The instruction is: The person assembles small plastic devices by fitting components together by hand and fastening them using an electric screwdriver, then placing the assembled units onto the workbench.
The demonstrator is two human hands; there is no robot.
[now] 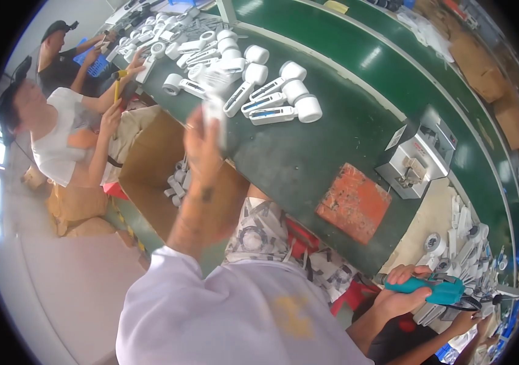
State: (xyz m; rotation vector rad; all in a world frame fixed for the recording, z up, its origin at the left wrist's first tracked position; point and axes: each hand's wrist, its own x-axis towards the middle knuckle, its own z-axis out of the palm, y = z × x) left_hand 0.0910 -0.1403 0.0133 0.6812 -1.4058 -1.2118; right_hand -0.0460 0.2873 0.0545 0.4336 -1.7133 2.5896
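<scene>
My left hand (203, 146) is raised over the near edge of the bench, closed on a white plastic device (215, 112) that is smeared by motion. Just beyond it lie several white devices (271, 114), each with a long slotted handle and a round cylindrical head. At the lower right, my right hand (406, 291) is wrapped round a teal hand-held tool (445, 291) with a dark loop near its far end. The exact kind of this tool is not clear.
A rusty orange plate (355, 202) and a metal box-shaped fixture (419, 152) sit on the green bench (284, 167). Below my left forearm stands a cardboard box (143, 161) with white parts inside. Co-workers (67, 131) sit at left; another person's arm (439, 340) reaches into parts at right.
</scene>
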